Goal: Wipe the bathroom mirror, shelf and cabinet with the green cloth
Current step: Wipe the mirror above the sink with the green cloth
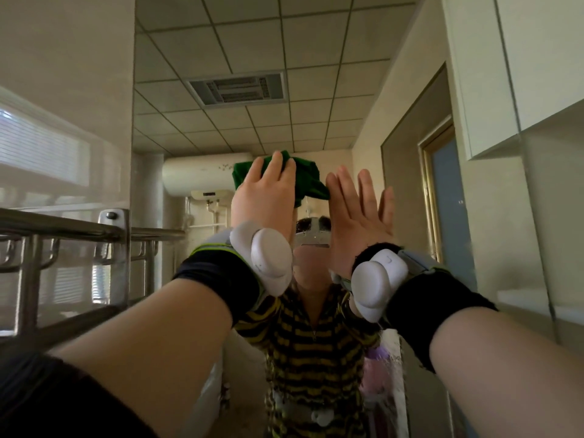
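The left hand (pixel 265 191) lies flat, fingers straight, pressing the crumpled dark-green cloth (pixel 308 181) against the large wall mirror (pixel 252 42), probably so the palm drives the wipe. The right hand (pixel 357 213), spread and empty, is raised just beside it, perhaps bracing on the glass. The cloth bunches in soft folds.

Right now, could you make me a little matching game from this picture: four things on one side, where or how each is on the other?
Things: 1 green cloth; 2 right hand; 3 metal rack; 4 white cabinet.
States: A high on the right; B pressed on the mirror under the left hand; C at the left edge; D fingers straight, holding nothing.
Pairs: 1-B, 2-D, 3-C, 4-A.
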The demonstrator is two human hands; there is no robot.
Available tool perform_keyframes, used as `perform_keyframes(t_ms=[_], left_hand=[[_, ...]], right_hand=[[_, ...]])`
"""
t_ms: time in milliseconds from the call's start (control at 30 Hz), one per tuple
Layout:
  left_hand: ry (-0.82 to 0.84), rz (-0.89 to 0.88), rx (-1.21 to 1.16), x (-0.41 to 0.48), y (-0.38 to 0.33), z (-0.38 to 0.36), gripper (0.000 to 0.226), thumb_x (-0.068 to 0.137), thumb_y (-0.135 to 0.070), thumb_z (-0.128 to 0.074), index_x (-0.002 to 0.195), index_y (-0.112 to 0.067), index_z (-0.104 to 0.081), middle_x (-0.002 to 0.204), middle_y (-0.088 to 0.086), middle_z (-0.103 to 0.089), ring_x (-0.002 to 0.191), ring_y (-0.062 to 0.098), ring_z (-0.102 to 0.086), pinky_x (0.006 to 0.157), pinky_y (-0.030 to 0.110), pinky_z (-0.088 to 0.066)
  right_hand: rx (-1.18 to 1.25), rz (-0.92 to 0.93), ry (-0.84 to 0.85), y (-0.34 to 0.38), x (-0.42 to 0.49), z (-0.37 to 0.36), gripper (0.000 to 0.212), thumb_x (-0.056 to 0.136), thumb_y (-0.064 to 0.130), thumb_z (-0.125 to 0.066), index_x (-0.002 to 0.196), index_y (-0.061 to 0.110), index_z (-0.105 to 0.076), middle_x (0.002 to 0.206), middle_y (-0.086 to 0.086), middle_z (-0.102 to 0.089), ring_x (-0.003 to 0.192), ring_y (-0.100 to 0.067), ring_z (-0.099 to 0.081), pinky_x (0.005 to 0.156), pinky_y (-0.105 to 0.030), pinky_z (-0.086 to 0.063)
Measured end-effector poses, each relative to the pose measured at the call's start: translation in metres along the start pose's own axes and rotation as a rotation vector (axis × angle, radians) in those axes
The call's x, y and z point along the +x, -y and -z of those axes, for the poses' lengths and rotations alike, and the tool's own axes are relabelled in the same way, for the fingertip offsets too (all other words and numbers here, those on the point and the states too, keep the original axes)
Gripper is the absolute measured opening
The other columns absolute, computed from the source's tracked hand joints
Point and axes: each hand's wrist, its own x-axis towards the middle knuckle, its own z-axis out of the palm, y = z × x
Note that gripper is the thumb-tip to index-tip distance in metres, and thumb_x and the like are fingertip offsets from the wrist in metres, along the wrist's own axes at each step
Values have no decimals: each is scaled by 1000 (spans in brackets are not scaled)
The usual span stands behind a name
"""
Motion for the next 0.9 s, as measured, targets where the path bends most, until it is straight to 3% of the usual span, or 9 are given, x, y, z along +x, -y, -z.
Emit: perform_keyframes(t_ms=[333, 533, 700, 833, 900], left_hand=[[34, -29, -5, -27, -13, -12, 52, 100, -16, -29, 149, -18, -11, 157, -1, -6, 144, 22, -8, 114, 29, -19], [49, -28, -3, -29, -14, -10, 55, 99, -19, -33, 150, -18, -11, 157, -1, -6, 143, 22, -9, 111, 30, -24], [75, -16, -8, -24, -15, -7, 57, 99, -17, -36, 149, -19, -11, 157, -2, -6, 143, 23, -8, 112, 32, -24], [66, -12, -20, -17, -18, -6, 56, 99, -16, -36, 149, -18, -12, 157, -1, -8, 143, 24, -10, 112, 33, -26], [57, -4, -17, -15, -19, -5, 55, 98, -15, -35, 149, -17, -13, 156, 0, -10, 142, 25, -11, 110, 35, -28]], right_hand=[[48, -26, -27, 3, -5, 6, 112, 52, 90, -13, 131, 27, 36, 133, 14, 47, 131, -15, 38, 106, -47, 25], [69, -22, -8, 2, -4, 8, 116, 52, 89, -15, 138, 25, 30, 133, 15, 46, 133, -17, 36, 109, -48, 21], [72, 4, -19, -3, -5, 9, 117, 53, 91, -17, 136, 26, 34, 140, 15, 41, 132, -14, 38, 106, -43, 25], [-25, -21, -31, -28, -15, 15, 120, 46, 96, -5, 131, 25, 41, 132, 13, 53, 127, -15, 44, 99, -37, 35], [-63, -59, -22, -42, -19, 17, 121, 49, 97, -10, 133, 24, 40, 132, 12, 53, 127, -15, 43, 97, -36, 37]])
